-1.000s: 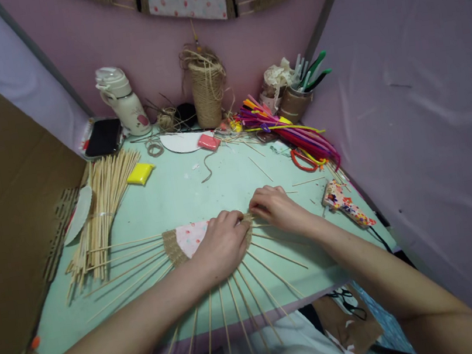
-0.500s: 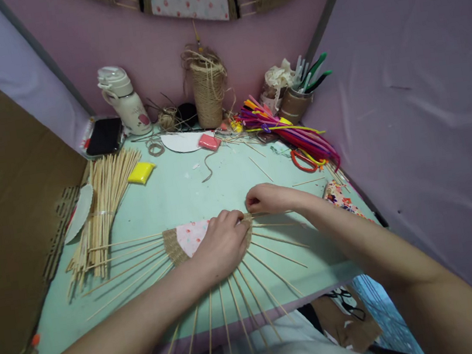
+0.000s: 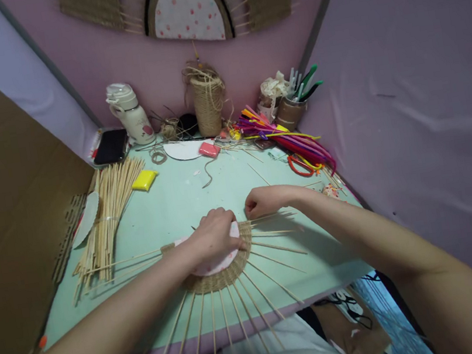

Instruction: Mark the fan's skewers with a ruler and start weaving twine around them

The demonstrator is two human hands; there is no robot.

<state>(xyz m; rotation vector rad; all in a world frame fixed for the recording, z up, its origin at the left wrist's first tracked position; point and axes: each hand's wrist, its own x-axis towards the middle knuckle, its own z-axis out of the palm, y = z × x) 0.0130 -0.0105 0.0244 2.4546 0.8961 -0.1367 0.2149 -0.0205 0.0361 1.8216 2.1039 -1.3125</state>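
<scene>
A half-round craft piece (image 3: 221,274) lies near the front of the mint green table (image 3: 168,199). It has a pink dotted cloth centre, a band of woven jute and thin bamboo sticks fanning outward. My left hand (image 3: 211,234) rests curled on the cloth centre and holds the piece down. Just right of it, my right hand (image 3: 261,201) is closed in a pinch at the upper right end of the jute band. What it pinches is too small to make out.
A bundle of bamboo sticks (image 3: 106,214) lies at the left beside a cardboard sheet (image 3: 3,194). At the back stand a bottle (image 3: 131,111), a jute-wrapped jar (image 3: 207,101), a phone (image 3: 111,146), coloured pipe cleaners (image 3: 287,137) and a cup of tools (image 3: 292,106). Orange scissors (image 3: 300,165) lie right.
The view tilted up and back, so the woven band below my left hand now shows. My left hand slid slightly up on the cloth. My right hand stays pinched at the band's right end.
</scene>
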